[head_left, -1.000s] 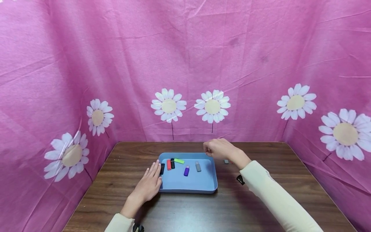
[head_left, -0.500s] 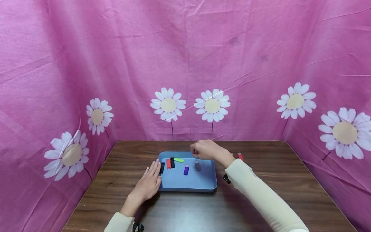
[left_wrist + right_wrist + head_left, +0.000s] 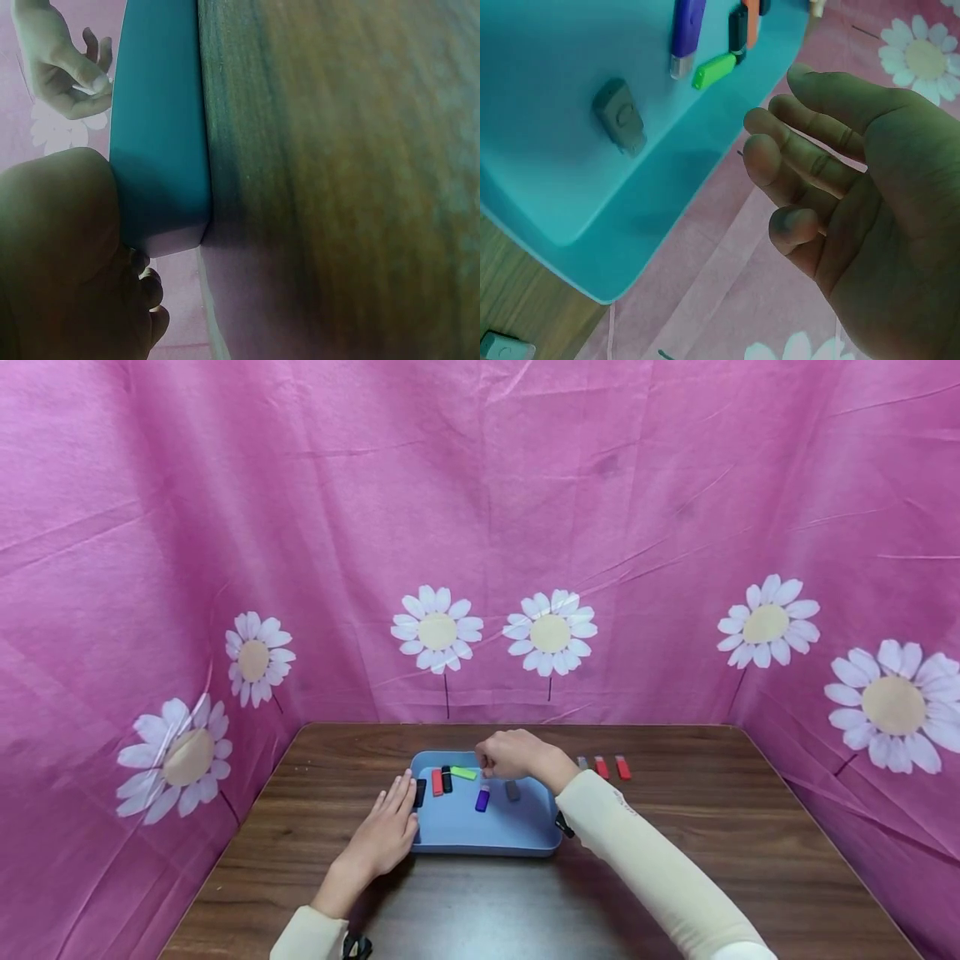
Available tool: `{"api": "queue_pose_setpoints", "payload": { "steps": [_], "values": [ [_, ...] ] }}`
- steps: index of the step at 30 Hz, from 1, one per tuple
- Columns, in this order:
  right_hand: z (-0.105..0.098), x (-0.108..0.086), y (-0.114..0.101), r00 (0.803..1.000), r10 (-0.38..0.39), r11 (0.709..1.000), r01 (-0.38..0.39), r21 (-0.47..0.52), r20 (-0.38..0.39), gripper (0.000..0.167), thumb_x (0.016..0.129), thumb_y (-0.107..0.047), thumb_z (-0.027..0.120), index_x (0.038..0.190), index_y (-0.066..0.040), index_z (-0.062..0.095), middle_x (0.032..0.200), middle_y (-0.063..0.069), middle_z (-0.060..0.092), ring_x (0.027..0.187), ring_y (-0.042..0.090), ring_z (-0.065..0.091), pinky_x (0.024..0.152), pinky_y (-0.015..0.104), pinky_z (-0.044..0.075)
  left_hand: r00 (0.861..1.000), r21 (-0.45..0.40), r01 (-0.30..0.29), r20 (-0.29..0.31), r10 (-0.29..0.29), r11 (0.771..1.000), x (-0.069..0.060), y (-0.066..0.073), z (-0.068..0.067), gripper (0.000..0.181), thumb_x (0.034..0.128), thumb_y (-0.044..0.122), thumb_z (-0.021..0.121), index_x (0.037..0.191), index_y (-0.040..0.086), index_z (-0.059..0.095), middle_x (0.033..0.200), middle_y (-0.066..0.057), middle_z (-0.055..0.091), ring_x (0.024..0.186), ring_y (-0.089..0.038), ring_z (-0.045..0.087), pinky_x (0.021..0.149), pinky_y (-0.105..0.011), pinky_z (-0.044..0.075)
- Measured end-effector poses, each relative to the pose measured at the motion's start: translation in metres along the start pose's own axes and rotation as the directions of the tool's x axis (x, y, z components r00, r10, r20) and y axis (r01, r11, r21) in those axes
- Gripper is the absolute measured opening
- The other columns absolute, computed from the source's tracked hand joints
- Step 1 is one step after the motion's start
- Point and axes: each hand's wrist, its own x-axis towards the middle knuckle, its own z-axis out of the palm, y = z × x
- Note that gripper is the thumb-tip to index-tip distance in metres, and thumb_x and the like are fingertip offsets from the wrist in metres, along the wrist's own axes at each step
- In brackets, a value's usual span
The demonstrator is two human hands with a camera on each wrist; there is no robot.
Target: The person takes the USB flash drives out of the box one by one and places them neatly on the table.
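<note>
A blue tray [image 3: 480, 839] on the table holds small USB-type sticks: a purple one [image 3: 482, 798], a grey one [image 3: 512, 791], a green one [image 3: 463, 773], a red one [image 3: 437, 782] and black ones. My left hand [image 3: 381, 835] rests with straight fingers against the tray's left wall. Over the tray's back part hovers my right hand [image 3: 517, 755]. In the right wrist view this hand [image 3: 855, 187] has loosely bent, separated fingers with nothing between them, and the grey stick [image 3: 619, 116] lies in the tray nearby.
Right of the tray, two red sticks [image 3: 602, 767] [image 3: 623, 767] and a grey stick [image 3: 582, 762] lie on the wooden table [image 3: 697, 827]. A pink cloth with white flowers hangs behind and at both sides.
My right hand has moved left from the tray's back right corner to above its back part, uncovering the sticks on the table. My left hand has stayed at the tray's side.
</note>
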Motion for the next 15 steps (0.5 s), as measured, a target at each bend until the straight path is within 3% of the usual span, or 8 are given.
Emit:
{"api": "queue_pose_setpoints", "payload": {
  "steps": [10, 15],
  "values": [
    [0.009, 0.012, -0.014, 0.988, 0.101, 0.993, -0.094, -0.071, 0.113, 0.016, 0.099, -0.034, 0.076, 0.107, -0.020, 0.077, 0.099, -0.007, 0.075, 0.083, 0.010, 0.061, 0.087, 0.036, 0.059, 1.000, 0.006, 0.013, 0.007, -0.013, 1.000, 0.001, -0.002, 0.003, 0.059, 0.1128, 0.020, 0.045, 0.163, -0.007, 0.032, 0.176, -0.021, 0.023, 0.164, -0.040, 0.023, 0.133, -0.059, 0.023],
    [0.015, 0.017, -0.019, 0.982, 0.130, 0.985, -0.112, -0.133, 0.138, 0.025, 0.098, -0.044, 0.077, 0.106, -0.020, 0.076, 0.097, -0.007, 0.075, 0.082, 0.010, 0.061, 0.088, 0.036, 0.059, 1.000, 0.013, 0.016, 0.011, -0.016, 1.000, 0.001, -0.002, 0.002, 0.059, 0.1130, 0.020, 0.044, 0.164, -0.008, 0.031, 0.177, -0.021, 0.022, 0.164, -0.040, 0.023, 0.133, -0.059, 0.023]
  ]
}}
